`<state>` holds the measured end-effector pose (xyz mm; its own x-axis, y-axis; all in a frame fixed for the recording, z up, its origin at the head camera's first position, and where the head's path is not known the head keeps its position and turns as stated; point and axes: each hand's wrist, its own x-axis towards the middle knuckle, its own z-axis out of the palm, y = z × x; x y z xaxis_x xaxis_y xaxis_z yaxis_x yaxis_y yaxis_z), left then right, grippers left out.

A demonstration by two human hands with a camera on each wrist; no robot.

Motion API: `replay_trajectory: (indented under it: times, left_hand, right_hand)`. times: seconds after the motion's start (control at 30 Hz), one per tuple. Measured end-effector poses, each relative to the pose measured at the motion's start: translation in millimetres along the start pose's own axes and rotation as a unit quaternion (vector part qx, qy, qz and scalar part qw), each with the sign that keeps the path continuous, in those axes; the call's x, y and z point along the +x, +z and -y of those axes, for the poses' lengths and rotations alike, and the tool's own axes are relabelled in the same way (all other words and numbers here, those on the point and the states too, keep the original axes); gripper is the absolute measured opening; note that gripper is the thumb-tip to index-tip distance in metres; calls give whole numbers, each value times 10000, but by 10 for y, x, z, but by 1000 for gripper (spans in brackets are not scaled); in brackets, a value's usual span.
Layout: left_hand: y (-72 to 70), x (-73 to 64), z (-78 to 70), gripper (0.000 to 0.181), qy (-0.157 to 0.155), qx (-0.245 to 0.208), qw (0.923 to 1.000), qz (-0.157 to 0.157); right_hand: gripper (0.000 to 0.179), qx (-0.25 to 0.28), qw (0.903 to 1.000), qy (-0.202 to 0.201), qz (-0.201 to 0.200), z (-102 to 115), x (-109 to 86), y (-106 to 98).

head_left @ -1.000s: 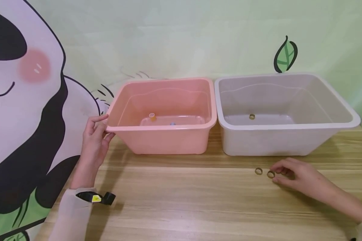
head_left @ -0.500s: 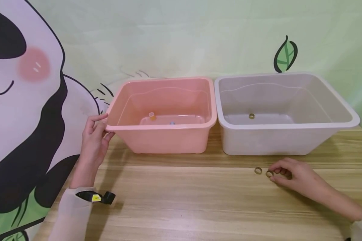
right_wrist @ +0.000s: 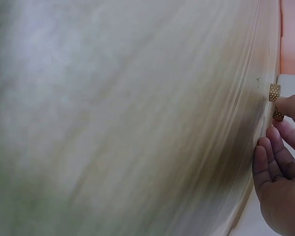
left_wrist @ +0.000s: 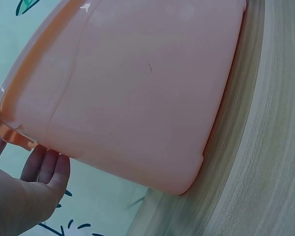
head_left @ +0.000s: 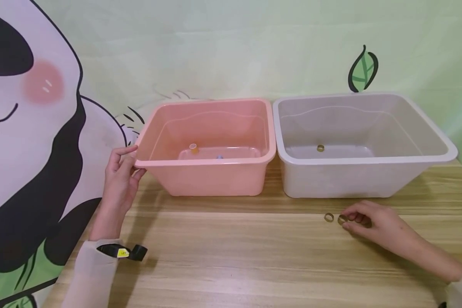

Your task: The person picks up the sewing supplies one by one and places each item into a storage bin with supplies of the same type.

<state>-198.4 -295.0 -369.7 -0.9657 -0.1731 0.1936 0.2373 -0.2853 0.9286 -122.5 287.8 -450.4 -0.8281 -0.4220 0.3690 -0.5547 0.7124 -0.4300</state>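
At the near left corner of the pink tub (head_left: 215, 179), my left hand (head_left: 117, 188) grips the rim, with fingers under it in the left wrist view. My right hand (head_left: 381, 224) pinches a small gold-coloured ring (head_left: 339, 220) between thumb and index finger, in front of the grey tub (head_left: 339, 179). Whether this ring touches the table cannot be told. A second ring (head_left: 325, 218) stands on the table just left of it. Seen from the right wrist, both the held ring (right_wrist: 279, 116) and the other ring (right_wrist: 275, 92) have a dotted surface.
Inside the pink tub are an orange cylinder (head_left: 194, 149) and a small blue thing (head_left: 220, 157), partly hidden by the near rim. One more gold-coloured ring (head_left: 321, 148) lies in the grey tub. The tubs stand side by side on a wooden table (head_left: 231, 252) against a printed cloth.
My right hand has shifted slightly left and up in the head view with the ring, closer to the second ring. The left hand keeps its hold on the pink tub's rim.
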Motion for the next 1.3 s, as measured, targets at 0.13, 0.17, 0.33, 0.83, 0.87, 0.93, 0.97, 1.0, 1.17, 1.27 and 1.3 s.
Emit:
replay_trajectory:
  times: [0.13, 0.17, 0.33, 0.83, 0.87, 0.93, 0.97, 1.0, 1.17, 1.27, 1.3]
  left_hand:
    - [-5, -13, -4, 28, -10, 39, 10000, 9]
    - [-5, -15, -6, 30, -13, 64, 10000, 11]
    - [-3, -9, -4, 31, 14, 71, 10000, 38]
    - [10, 8, 5, 24, 40, -8, 10000, -23]
    - [10, 6, 2, 24, 33, -8, 10000, -26]
    - [10, 3, 0, 25, 29, -21, 10000, -17]
    - [12, 0, -1, 25, 33, -1, 10000, -18]
    - [11, 1, -1, 25, 34, -1, 10000, -16]
    - [12, -1, 1, 25, 56, 12, 10000, -1]
    - [7, 0, 4, 25, 58, 24, 10000, 0]
    - [6, -1, 4, 26, 54, 20, 10000, 3]
  right_hand:
    - [29, 36, 10000, -40, -5, 8, 14, -3]
    - [29, 46, 10000, -49, -6, 10, 18, -6]
    - [30, 15, 9999, -104, -29, 28, 47, -42]
    - [36, -161, 9990, -364, -215, 108, 127, -173]
    - [36, -175, 9989, -375, -221, 114, 131, -181]
    - [36, -206, 9988, -384, -225, 129, 137, -199]
    - [37, -211, 9988, -385, -217, 135, 139, -208]
    - [37, -234, 9987, -386, -218, 143, 142, -217]
    - [37, -311, 9986, -362, -214, 190, 162, -259]
    - [37, -313, 9985, -388, -228, 222, 179, -280]
    - [37, -320, 9984, -405, -238, 231, 183, -287]
